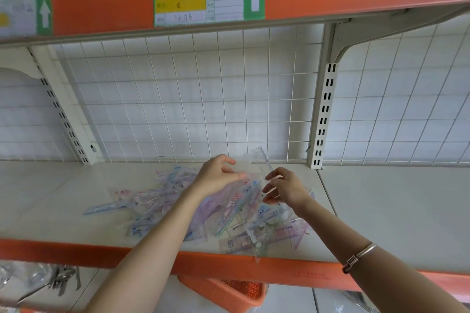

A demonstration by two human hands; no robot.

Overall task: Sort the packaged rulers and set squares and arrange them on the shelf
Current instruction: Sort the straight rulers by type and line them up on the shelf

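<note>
Head view: left hand (216, 178) and right hand (286, 189) both pinch a clear packaged ruler (262, 159), which rises toward 12 o'clock between them. Loose packages (152, 201) lie at their 6 o'clock.

Off-white shelf board (381, 211), orange front edge (76, 251). Loose heap of packaged rulers and set squares (157, 201) lies flat on board, directly under both hands, fanning out well left of left hand (216, 178). More packs overlap below right hand (284, 188), toward front edge. One clear pack (258, 249) there pokes over orange edge.
</note>
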